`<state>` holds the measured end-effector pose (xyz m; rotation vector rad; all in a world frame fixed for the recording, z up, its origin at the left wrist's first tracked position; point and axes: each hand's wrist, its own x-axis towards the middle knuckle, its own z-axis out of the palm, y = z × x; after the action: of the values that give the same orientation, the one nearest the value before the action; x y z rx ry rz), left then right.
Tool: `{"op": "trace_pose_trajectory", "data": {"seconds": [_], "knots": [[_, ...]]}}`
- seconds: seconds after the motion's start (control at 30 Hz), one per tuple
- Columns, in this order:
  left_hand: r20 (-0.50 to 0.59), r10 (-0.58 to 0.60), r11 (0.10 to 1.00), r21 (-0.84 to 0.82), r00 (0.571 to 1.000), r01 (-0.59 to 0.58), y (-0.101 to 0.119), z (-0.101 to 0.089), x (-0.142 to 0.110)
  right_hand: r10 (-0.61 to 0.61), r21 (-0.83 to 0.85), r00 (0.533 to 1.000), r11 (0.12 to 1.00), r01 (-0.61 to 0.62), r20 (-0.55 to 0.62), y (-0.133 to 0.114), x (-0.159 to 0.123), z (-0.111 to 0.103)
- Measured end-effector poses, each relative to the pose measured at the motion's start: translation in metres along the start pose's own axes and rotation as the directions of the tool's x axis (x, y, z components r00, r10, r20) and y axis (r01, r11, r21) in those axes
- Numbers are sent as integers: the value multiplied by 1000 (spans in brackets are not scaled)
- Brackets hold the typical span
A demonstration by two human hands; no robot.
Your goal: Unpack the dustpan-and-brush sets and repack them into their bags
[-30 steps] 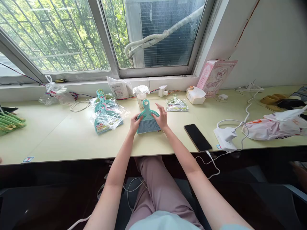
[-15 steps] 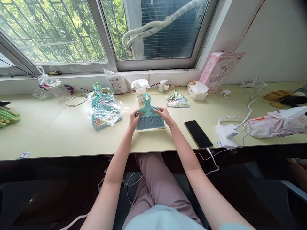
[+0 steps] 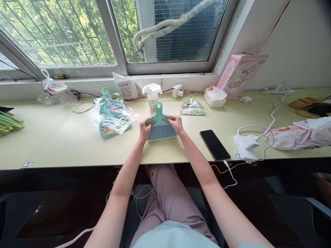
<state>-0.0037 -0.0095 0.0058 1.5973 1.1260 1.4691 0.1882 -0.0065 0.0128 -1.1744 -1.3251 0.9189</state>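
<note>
Both of my hands grip a teal hand brush (image 3: 161, 132) with grey-blue bristles, its looped handle pointing away from me. My left hand (image 3: 146, 130) closes on its left edge, thumb on top. On the opposite edge, my right hand (image 3: 176, 124) is closed the same way. Whether a dustpan lies behind the brush I cannot tell. To the left lies a pile of brush-and-dustpan sets (image 3: 113, 119) in clear plastic wrap. Another wrapped set (image 3: 192, 107), green-handled, rests at the back right of my hands.
A black phone (image 3: 214, 145) on a cable lies right of my arm, beside a white power strip (image 3: 245, 147). Along the back stand a covered cup (image 3: 152, 96), a tissue pack (image 3: 215, 97) and a pink box (image 3: 240, 76). Green stalks (image 3: 11, 123) lie far left.
The view has shifted slightly, so things at the right sit a little further right. My hands keep their hold on the brush, which has barely moved.
</note>
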Motion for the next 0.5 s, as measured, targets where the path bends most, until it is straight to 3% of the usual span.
{"op": "trace_pose_trajectory", "data": {"seconds": [0.13, 0.27, 0.4, 0.5], "knots": [[-10, 19, 999, 47, 1000, -18, 0, -1, -1, -2, -18, 1000, 1000, 2, -9, 2, 1, 1], [-6, 28, 998, 57, 1000, -27, 0, -4, -1, 2, -55, 997, 998, 2, 75, -1, 3, -5], [-4, 27, 998, 50, 1000, -27, 4, -4, 0, -25, -132, 987, 990, 46, 157, -18, 10, -8], [-3, 33, 999, 40, 999, -33, 7, -4, 1, -41, -206, 989, 976, 71, 144, -35, 20, 0]]}}
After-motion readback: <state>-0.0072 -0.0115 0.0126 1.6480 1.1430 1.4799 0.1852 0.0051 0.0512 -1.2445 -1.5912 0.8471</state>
